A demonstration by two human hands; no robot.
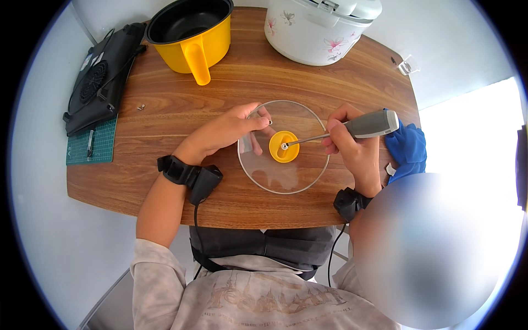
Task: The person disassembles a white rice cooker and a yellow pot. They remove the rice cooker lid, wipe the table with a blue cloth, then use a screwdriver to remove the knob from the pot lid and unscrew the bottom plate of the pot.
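A round glass lid with a metal rim is over the near middle of the table, a yellow knob at its centre. My left hand grips the lid's left edge, thumb on top and fingers showing through the glass beneath. In my right hand is a screwdriver with a grey handle, held between thumb and fingers. Its shaft slants down to the left, and the tip meets a small shiny metal piece, which looks like a screw, in the middle of the knob.
A yellow pot with a black inside stands at the back left, beside a white rice cooker. Black equipment and a green cutting mat lie left. Small metal bits rest nearby. Blue cloth lies at the right edge.
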